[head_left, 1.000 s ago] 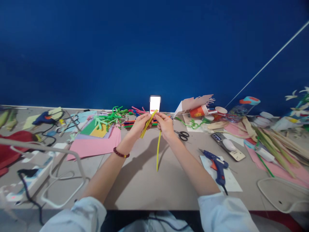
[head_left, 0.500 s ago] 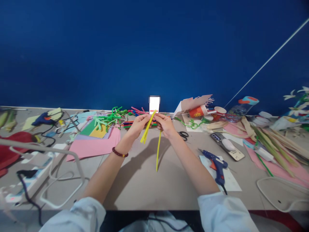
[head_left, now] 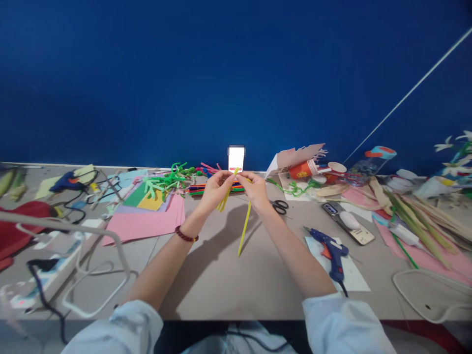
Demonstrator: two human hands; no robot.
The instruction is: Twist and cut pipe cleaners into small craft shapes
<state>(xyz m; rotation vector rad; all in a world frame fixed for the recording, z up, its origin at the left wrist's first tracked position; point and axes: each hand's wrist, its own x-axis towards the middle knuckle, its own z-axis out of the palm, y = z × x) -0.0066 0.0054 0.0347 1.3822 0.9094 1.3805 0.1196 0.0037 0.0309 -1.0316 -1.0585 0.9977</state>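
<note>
Several yellow pipe cleaners (head_left: 222, 202) are pinched in my left hand (head_left: 215, 191), their ends sticking out below the fingers and a tip showing above. My right hand (head_left: 255, 191) meets it at the fingertips, closed on a yellow pipe cleaner (head_left: 245, 230) whose long end dangles over the table. Whether this strand is joined to the others is hidden by the fingers. Just behind my hands, a phone (head_left: 236, 158) with a bright screen stands against the blue wall, and coloured pipe cleaners (head_left: 197, 189) lie on the table beyond.
Left are pink paper (head_left: 147, 221), green pipe cleaners (head_left: 173, 178) and a power strip (head_left: 55, 270) with cables. To the right lie black scissors (head_left: 280, 207), a blue glue gun (head_left: 334, 253) on white paper, a phone (head_left: 348, 223), a paper cup (head_left: 304, 170) and dried husks (head_left: 420, 221).
My left hand has turned so its fingers cover more of the yellow bunch. The dangling strand now slants, its top shifted right beside my right hand. Both hands stay together.
</note>
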